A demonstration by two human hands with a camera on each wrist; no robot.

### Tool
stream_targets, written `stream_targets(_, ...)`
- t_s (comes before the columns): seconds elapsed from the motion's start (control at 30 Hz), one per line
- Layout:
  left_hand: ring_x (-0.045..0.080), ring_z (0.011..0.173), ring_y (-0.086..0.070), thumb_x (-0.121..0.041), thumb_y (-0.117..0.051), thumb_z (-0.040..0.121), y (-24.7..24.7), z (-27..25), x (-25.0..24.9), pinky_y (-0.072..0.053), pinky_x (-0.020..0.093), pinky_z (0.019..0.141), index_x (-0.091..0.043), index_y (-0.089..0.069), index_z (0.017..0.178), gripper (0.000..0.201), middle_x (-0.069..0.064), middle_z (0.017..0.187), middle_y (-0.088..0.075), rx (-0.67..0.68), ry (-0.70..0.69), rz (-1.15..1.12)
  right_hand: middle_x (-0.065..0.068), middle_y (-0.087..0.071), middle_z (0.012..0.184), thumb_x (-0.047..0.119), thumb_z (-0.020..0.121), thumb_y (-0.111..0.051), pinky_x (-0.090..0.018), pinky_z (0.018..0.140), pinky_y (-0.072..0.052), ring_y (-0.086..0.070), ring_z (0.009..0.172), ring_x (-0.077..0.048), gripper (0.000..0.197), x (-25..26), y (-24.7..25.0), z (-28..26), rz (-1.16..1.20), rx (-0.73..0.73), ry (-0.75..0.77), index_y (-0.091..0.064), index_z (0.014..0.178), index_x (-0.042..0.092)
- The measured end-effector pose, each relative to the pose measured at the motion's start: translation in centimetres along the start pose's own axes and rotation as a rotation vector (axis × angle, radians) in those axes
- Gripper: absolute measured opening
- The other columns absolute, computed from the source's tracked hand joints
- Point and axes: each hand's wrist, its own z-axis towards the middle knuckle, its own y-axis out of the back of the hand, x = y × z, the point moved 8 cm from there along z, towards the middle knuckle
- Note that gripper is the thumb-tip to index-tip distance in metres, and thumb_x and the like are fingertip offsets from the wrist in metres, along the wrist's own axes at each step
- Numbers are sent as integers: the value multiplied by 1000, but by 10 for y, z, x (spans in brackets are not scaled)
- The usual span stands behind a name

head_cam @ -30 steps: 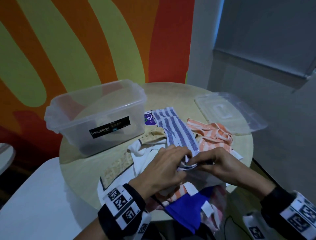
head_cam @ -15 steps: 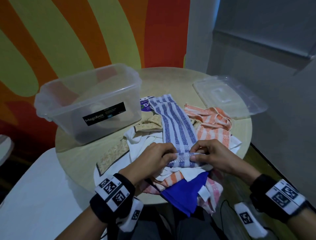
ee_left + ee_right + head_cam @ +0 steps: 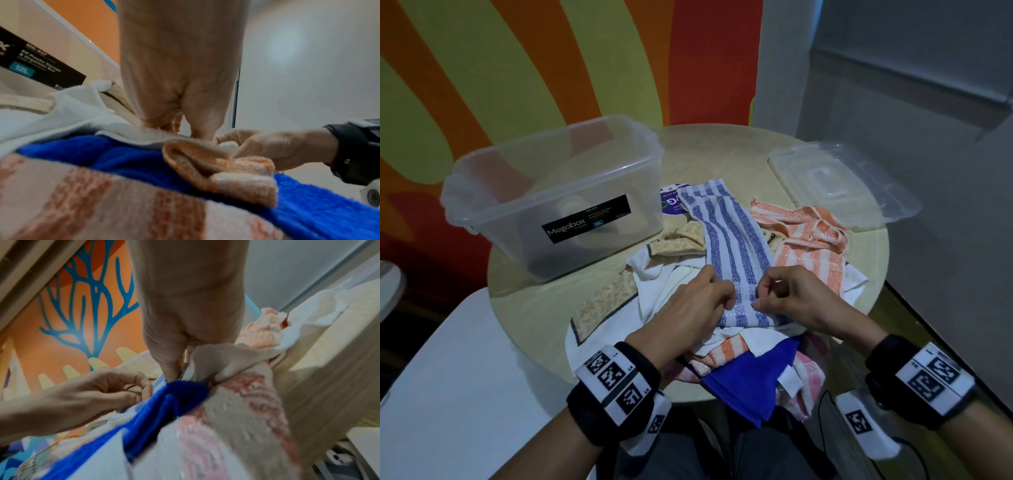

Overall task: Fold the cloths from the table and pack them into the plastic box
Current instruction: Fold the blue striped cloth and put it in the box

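Fingers of the left hand [image 3: 697, 308] curl onto the left border of the blue-striped cloth [image 3: 736, 246] at its near end; fingers of the right hand [image 3: 796, 301] curl with thumb and forefinger closing on the right border. Both appear to pinch the cloth, though the exact contact is partly hidden. The cloth lies lengthwise, running away from the person across a loose pile: a white cloth [image 3: 664, 284] and a beige patterned cloth [image 3: 606, 301] to the left, an orange-striped cloth [image 3: 808, 253] to the right, a solid blue cloth [image 3: 750, 383] hanging over the near edge of the table [image 3: 524, 308]. The plastic box [image 3: 551, 192] stands open at the far left of the table, with no cloth visible in it; its lid [image 3: 842, 181] lies at the far right.

Risks, as judged:
- A shallow pinch may slip off one border, giving a skewed fold.
- Lifting the near end may drag the cloths beneath, since they overlap.
- The solid blue cloth, already overhanging, may slide to the floor if the pile is disturbed.
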Motion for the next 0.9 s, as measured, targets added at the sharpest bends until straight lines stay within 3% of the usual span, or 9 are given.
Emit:
stream_targets(0.1,27,81,-51,-29,-53,99,-2,-3,-3,-48,46,71,-24,-55,102,7,-3,101,-37,46,-9,42,13,-61,69,14,97,-65,-28,61,-41,-51,59,-4,12,5,-10,-4,-160,60,80,-60,92,24)
stream_targets(0.2,23,84,-51,-36,-68,90,-2,-7,-3,-46,40,70,-22,-55,110,28,-4,106,-36,92,-6,71,10,-62,83,11,99,-56,-34,69,-46,-55,72,-7,20,5,-17,-8,-245,115,85,-59,97,31)
stream_targets(0.33,22,87,-52,-25,-69,85,0,-7,-3,-49,42,72,-21,-57,112,30,-4,109,-37,95,34,41,9,-59,109,24,87,-75,-36,84,-51,-58,95,-14,34,-1,-18,-21,-261,194,-52,-55,112,35)
stream_targets(0.4,20,87,-51,-21,-68,85,1,-7,-2,-48,42,72,-21,-58,111,28,-4,109,-37,81,47,-5,8,-56,108,21,83,-77,-35,79,-50,-55,93,-14,42,2,-19,-22,-305,173,-50,-52,114,33)
stream_targets(0.53,2,85,-47,-21,-71,90,17,-9,1,-38,22,72,-21,-69,109,19,-4,109,-47,26,57,-137,7,-61,97,21,90,-73,-31,65,-41,-54,80,-8,19,15,-12,-19,-280,84,52,-61,102,30)
stream_targets(0.63,6,93,-50,-30,-74,93,37,-19,0,-42,22,79,-23,-73,109,18,-6,109,-51,-4,51,-145,4,-62,89,30,91,-74,-22,60,-41,-53,73,-6,7,29,8,-24,-234,38,80,-68,92,26)
stream_targets(0.7,5,94,-51,-35,-74,93,41,-28,1,-41,17,76,-25,-74,106,17,-8,108,-53,14,36,-142,8,-58,95,31,92,-72,-17,68,-43,-54,83,0,7,35,11,-29,-268,49,118,-69,88,25)
stream_targets(0.8,3,88,-55,-41,-74,92,33,-37,3,-44,21,74,-24,-77,98,19,-9,102,-59,41,5,-192,11,-55,112,35,95,-67,-27,85,-46,-51,106,-3,12,35,-4,-35,-290,142,160,-69,89,25)
stream_targets(0.9,3,83,-58,-42,-72,93,25,-37,11,-47,28,73,-22,-78,98,21,-10,95,-64,-6,-4,-223,13,-57,113,46,92,-66,-28,90,-46,-52,110,-8,19,42,-10,-41,-264,86,234,-66,99,27)
